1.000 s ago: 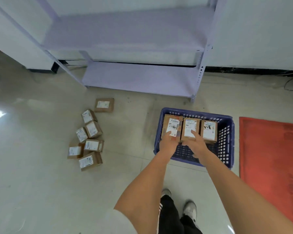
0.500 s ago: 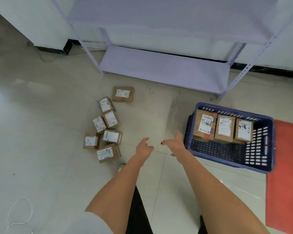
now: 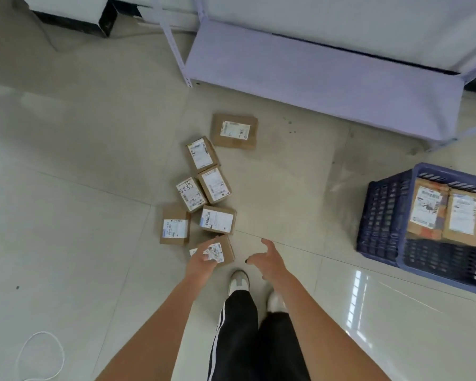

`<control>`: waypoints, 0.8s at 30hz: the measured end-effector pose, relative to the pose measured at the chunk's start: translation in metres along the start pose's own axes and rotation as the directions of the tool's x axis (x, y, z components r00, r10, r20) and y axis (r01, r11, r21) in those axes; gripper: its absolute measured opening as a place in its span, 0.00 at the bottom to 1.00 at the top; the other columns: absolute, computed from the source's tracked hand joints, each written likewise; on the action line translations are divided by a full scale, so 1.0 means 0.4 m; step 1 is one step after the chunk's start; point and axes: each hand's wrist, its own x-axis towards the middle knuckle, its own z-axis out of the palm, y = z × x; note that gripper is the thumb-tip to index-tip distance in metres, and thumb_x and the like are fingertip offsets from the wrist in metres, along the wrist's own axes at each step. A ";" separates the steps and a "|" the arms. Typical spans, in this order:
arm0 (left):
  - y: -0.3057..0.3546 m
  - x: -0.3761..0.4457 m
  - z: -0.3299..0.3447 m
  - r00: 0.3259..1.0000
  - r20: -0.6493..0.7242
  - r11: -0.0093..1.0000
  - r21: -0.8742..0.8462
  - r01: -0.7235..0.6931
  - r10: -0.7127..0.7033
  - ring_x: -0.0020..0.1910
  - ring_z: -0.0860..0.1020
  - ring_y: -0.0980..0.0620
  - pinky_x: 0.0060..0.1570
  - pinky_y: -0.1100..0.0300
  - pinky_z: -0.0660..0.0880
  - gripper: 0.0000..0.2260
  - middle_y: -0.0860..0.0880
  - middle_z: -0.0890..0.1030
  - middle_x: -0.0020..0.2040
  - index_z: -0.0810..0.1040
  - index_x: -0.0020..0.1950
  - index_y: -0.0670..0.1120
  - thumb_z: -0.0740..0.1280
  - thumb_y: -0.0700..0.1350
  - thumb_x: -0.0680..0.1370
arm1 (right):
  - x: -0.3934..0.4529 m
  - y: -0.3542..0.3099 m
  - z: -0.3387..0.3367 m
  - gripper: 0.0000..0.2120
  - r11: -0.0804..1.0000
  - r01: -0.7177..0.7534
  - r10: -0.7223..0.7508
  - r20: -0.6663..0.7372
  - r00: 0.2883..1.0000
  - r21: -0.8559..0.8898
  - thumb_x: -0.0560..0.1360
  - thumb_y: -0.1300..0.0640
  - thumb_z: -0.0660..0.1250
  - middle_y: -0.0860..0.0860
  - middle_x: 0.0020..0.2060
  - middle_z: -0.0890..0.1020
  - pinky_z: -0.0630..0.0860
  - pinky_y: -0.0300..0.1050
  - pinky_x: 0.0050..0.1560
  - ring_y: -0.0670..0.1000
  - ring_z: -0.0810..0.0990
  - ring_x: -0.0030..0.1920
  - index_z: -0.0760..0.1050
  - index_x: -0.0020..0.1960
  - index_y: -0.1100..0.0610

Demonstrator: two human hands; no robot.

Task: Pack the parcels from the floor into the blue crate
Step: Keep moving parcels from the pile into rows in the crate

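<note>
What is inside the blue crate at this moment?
The blue crate holds cardboard parcels standing in a row along its far side: two show fully, a third is cut by the frame edge. The rest of the crate lies out of view.

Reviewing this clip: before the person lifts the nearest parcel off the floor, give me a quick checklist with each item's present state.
1. Left hand over the nearest parcel: ok.
2. Left hand's grip closed on it: cannot tell; the fingers look loosely spread.
3. Right hand free, holding nothing: ok.
4. Nearest parcel clear of the parcel beyond it: ok, though close.
5. Blue crate has room in its front part: ok.
6. Floor between the pile and the crate free of obstacles: ok.
</note>
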 end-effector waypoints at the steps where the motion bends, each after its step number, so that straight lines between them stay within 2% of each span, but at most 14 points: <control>1: -0.035 0.048 0.005 1.000 -0.006 1.000 -0.005 0.021 -0.021 0.61 0.75 0.42 0.54 0.57 0.71 0.21 0.42 0.75 0.65 0.69 0.69 0.46 0.61 0.35 0.76 | 0.056 0.017 0.022 0.31 0.999 -0.001 0.001 0.007 1.000 -0.036 0.72 0.61 0.67 0.59 0.57 0.79 0.69 0.41 0.49 0.51 0.74 0.49 0.59 0.72 0.54; 4: -0.147 0.208 0.033 0.998 -0.015 0.997 -0.052 0.063 -0.064 0.61 0.75 0.43 0.52 0.58 0.71 0.21 0.43 0.75 0.65 0.68 0.70 0.46 0.62 0.36 0.77 | 0.239 0.074 0.097 0.29 0.993 -0.021 0.024 0.024 0.999 -0.115 0.72 0.61 0.67 0.58 0.60 0.76 0.69 0.40 0.53 0.53 0.74 0.56 0.63 0.71 0.56; 7: -0.262 0.391 0.067 0.996 -0.071 0.997 -0.055 0.059 -0.062 0.61 0.75 0.45 0.53 0.60 0.70 0.20 0.44 0.76 0.64 0.67 0.69 0.46 0.61 0.37 0.77 | 0.450 0.138 0.179 0.31 0.980 -0.024 0.035 0.050 0.998 -0.198 0.70 0.58 0.68 0.56 0.66 0.72 0.68 0.42 0.58 0.54 0.72 0.63 0.63 0.71 0.56; 9: -0.329 0.505 0.087 0.986 -0.162 0.999 0.017 0.048 -0.045 0.64 0.73 0.43 0.57 0.57 0.70 0.23 0.42 0.73 0.67 0.63 0.72 0.44 0.61 0.37 0.77 | 0.576 0.179 0.230 0.31 0.965 -0.010 0.031 0.074 0.997 -0.263 0.70 0.58 0.68 0.55 0.67 0.72 0.69 0.42 0.57 0.52 0.72 0.61 0.62 0.71 0.57; 11: -0.382 0.595 0.104 0.975 -0.220 0.993 0.100 0.063 -0.040 0.67 0.70 0.41 0.62 0.52 0.69 0.28 0.41 0.67 0.71 0.54 0.75 0.42 0.61 0.40 0.78 | 0.672 0.222 0.270 0.29 0.950 -0.006 0.038 0.097 0.995 -0.311 0.71 0.60 0.67 0.54 0.65 0.73 0.68 0.37 0.50 0.50 0.72 0.57 0.63 0.70 0.57; 13: -0.420 0.664 0.125 0.974 -0.200 0.994 0.004 0.112 -0.109 0.66 0.71 0.40 0.64 0.49 0.71 0.29 0.40 0.66 0.71 0.52 0.76 0.42 0.61 0.41 0.78 | 0.747 0.255 0.294 0.28 0.934 -0.002 0.053 0.134 0.990 -0.357 0.71 0.61 0.67 0.53 0.64 0.74 0.69 0.36 0.50 0.50 0.73 0.59 0.63 0.70 0.56; 14: -0.430 0.685 0.136 0.976 -0.167 0.988 -0.087 0.131 -0.144 0.65 0.73 0.40 0.64 0.48 0.71 0.28 0.40 0.68 0.70 0.54 0.76 0.42 0.61 0.41 0.78 | 0.773 0.265 0.302 0.28 0.926 0.001 0.063 0.158 0.985 -0.376 0.71 0.61 0.67 0.53 0.64 0.75 0.71 0.38 0.53 0.50 0.74 0.59 0.64 0.69 0.55; 16: -0.434 0.695 0.151 0.978 -0.104 0.959 -0.236 0.154 -0.182 0.61 0.76 0.41 0.62 0.48 0.74 0.22 0.40 0.73 0.66 0.60 0.72 0.43 0.60 0.39 0.78 | 0.797 0.270 0.309 0.28 0.922 -0.017 0.097 0.187 0.977 -0.386 0.71 0.61 0.68 0.53 0.63 0.76 0.71 0.46 0.63 0.53 0.75 0.61 0.65 0.69 0.54; 18: -0.427 0.673 0.158 0.976 -0.111 0.943 -0.300 0.146 -0.187 0.59 0.77 0.41 0.59 0.49 0.75 0.19 0.40 0.76 0.63 0.64 0.69 0.43 0.60 0.38 0.78 | 0.778 0.258 0.308 0.28 0.916 -0.035 0.123 0.197 0.973 -0.399 0.70 0.60 0.69 0.53 0.63 0.76 0.70 0.50 0.66 0.54 0.74 0.62 0.64 0.68 0.54; 21: -0.388 0.590 0.133 0.976 -0.144 0.961 -0.244 0.127 -0.165 0.58 0.77 0.42 0.60 0.48 0.74 0.18 0.41 0.77 0.62 0.65 0.67 0.43 0.61 0.39 0.77 | 0.695 0.229 0.290 0.29 0.920 -0.092 0.178 0.199 0.964 -0.380 0.69 0.61 0.70 0.54 0.62 0.76 0.71 0.51 0.65 0.55 0.75 0.61 0.64 0.68 0.55; 24: -0.327 0.464 0.086 0.982 -0.139 0.984 -0.145 0.105 -0.126 0.58 0.77 0.43 0.57 0.52 0.75 0.18 0.43 0.77 0.62 0.65 0.67 0.44 0.61 0.40 0.78 | 0.573 0.190 0.247 0.30 0.943 -0.135 0.191 0.162 0.968 -0.304 0.68 0.62 0.70 0.56 0.60 0.78 0.73 0.55 0.63 0.56 0.77 0.59 0.64 0.68 0.56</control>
